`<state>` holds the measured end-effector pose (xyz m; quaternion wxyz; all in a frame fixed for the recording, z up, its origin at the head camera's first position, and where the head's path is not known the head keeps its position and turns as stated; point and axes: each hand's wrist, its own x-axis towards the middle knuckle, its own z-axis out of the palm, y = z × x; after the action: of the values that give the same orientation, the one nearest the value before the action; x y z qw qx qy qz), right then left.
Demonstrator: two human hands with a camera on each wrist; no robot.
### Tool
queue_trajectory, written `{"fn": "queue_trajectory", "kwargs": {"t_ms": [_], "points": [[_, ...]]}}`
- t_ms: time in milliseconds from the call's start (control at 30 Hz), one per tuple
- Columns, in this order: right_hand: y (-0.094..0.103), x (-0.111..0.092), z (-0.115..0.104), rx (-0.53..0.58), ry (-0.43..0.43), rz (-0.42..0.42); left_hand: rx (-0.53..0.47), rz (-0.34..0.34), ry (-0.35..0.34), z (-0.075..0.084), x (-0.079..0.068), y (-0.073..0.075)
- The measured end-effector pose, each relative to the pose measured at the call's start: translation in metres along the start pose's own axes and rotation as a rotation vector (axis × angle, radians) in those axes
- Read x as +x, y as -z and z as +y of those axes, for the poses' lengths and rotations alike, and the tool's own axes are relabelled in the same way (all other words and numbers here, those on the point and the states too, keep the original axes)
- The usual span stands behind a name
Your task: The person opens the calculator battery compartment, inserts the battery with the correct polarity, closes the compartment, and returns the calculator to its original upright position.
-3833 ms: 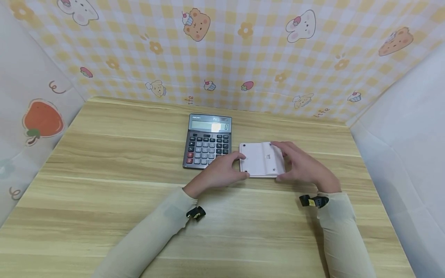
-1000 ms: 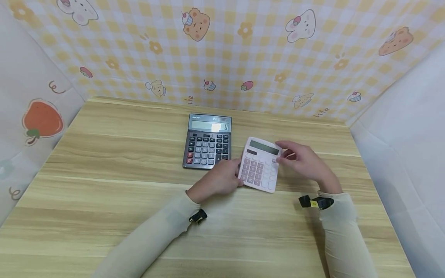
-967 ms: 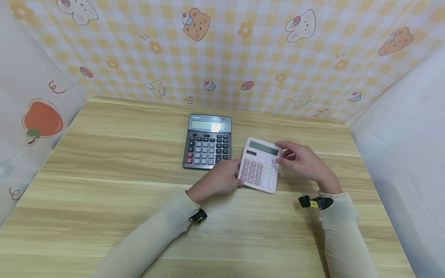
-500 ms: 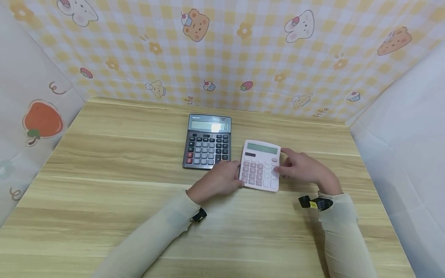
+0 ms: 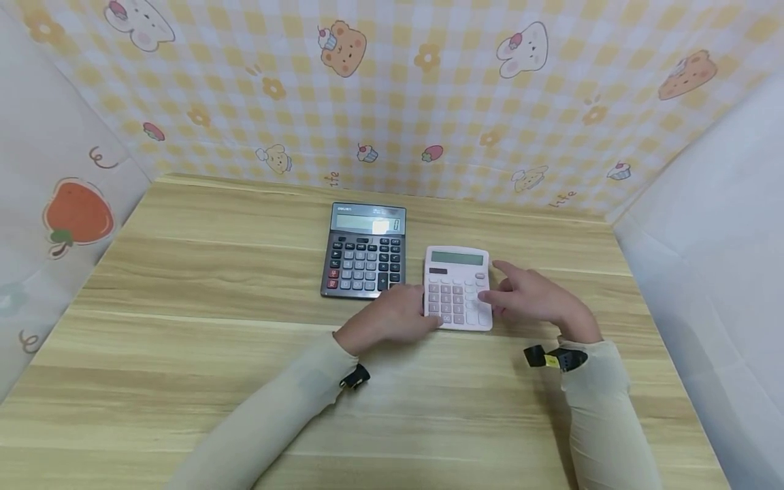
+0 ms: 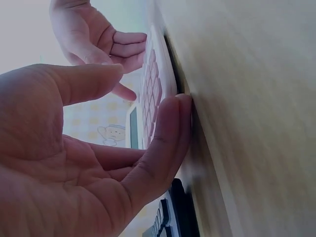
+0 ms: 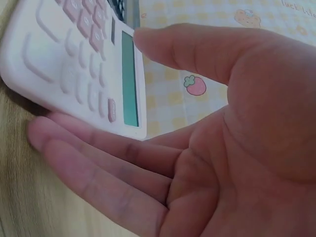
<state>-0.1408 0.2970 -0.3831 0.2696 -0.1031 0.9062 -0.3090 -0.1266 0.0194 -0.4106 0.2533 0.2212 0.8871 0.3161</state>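
A pink calculator (image 5: pixel 450 273) lies face up, its display toward the back wall. Along its left side sits my left hand (image 5: pixel 397 314), fingers bent against the edge; the thumb overlaps the lower left corner from above. In the left wrist view that thumb hovers over the keys (image 6: pixel 152 84), apart from them. My right hand (image 5: pixel 533 296) is at the right side, forefinger stretched toward the top right corner. The right wrist view shows its fairly straight fingers (image 7: pixel 123 158) under and beside the calculator's edge, with the thumb raised near the display (image 7: pixel 129 84).
A larger dark grey calculator (image 5: pixel 364 248) showing 0 lies just left of the pink one, its lower right corner behind the left hand. The wood-grain table (image 5: pixel 214 286) ends at a yellow checked cloth wall (image 5: pixel 233 75); white cloth hangs on both sides.
The pink calculator was face down earlier; it got turned face up, was tilted, and now lies squarer beside the grey one. The right hand slid down its side; the left thumb moved over the corner.
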Motion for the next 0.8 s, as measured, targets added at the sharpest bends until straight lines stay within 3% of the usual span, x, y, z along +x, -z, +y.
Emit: {"fn": "queue_trajectory", "kwargs": {"t_ms": [467, 800], "points": [[-0.001, 0.003, -0.004, -0.016, -0.018, 0.144, -0.076, 0.118, -0.036, 0.004, 0.014, 0.005], [-0.004, 0.006, -0.003, 0.003, -0.018, 0.168, -0.094, 0.122, -0.019, 0.004, 0.017, 0.002]]}}
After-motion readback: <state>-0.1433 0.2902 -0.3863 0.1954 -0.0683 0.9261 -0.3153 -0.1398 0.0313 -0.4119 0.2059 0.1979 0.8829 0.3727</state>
